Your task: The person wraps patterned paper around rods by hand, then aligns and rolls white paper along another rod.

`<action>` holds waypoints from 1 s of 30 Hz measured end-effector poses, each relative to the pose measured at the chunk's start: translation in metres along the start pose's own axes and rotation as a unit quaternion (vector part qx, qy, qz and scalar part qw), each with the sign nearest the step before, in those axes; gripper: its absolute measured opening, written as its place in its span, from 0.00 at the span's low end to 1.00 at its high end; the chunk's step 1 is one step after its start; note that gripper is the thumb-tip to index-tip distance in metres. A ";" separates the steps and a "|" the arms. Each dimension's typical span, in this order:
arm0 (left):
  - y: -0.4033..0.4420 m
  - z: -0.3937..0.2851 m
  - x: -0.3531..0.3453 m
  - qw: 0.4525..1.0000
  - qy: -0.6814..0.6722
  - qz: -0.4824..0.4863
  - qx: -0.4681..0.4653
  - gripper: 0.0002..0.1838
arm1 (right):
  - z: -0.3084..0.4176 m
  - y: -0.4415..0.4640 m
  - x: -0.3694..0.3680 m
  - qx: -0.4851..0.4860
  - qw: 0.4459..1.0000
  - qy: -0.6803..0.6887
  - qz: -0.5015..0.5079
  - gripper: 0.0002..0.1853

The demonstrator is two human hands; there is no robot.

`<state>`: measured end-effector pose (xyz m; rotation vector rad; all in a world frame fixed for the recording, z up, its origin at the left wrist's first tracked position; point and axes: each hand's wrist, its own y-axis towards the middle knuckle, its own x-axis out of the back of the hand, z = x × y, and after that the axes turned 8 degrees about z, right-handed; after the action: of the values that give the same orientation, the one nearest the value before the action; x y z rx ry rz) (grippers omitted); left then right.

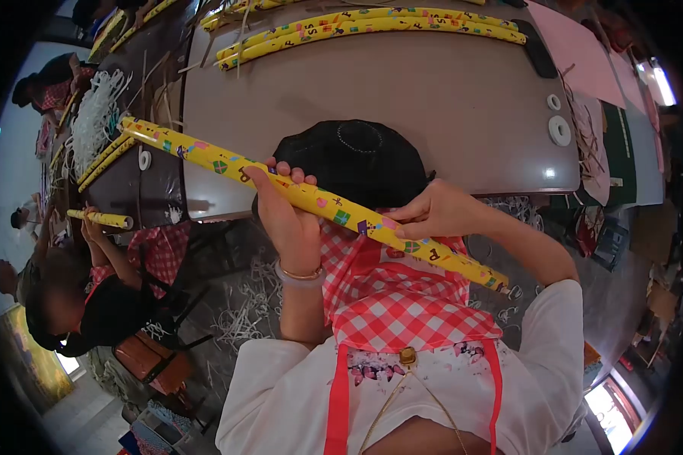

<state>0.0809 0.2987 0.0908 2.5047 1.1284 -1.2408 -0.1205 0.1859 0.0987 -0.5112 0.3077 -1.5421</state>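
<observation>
A long yellow tube (311,199) with colourful printed shapes slants from upper left to lower right in front of my body. My left hand (287,216), with a bangle at the wrist, is wrapped round its middle, thumb on the near side and fingertips showing over the top. Further down the tube, my right hand (436,212) grips it with the thumb pressed on its surface. Both ends of the tube stick out past my hands. Behind it is a black rounded thing (349,155) at the table's near edge.
On the brown table (432,114), more yellow tubes (372,29) lie at the far side. Tape rolls (559,130) are at the right. A white strip pile (95,125) lies at the left, near a co-worker (110,303) holding another tube (102,219). Pale scraps litter the floor.
</observation>
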 end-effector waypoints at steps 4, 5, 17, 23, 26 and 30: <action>0.008 -0.003 0.001 0.999 -0.022 0.023 -0.008 0.20 | -0.004 -0.005 0.006 0.016 0.999 0.048 0.003 0.19; 0.010 -0.004 -0.001 0.999 -0.031 0.029 -0.012 0.20 | -0.006 -0.009 0.008 0.014 0.997 0.072 0.001 0.22; 0.070 0.026 -0.004 0.986 -0.127 0.082 -0.068 0.23 | -0.022 -0.047 0.047 0.066 0.899 -0.300 -0.312 0.25; 0.108 0.023 0.031 0.989 0.050 0.061 0.126 0.26 | -0.069 -0.007 0.101 0.089 0.861 -0.342 -0.366 0.24; 0.091 0.032 0.034 0.957 0.288 0.023 -0.012 0.21 | -0.099 0.019 0.134 0.106 0.854 -0.365 -0.356 0.25; 0.088 0.034 0.011 0.822 0.532 0.173 -0.110 0.14 | -0.113 0.039 0.157 0.075 0.858 -0.398 -0.315 0.27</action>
<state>0.1225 0.2284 0.0434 2.9787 0.7543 0.4841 -0.1393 0.0143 0.0020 -1.1464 -0.6835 -1.7956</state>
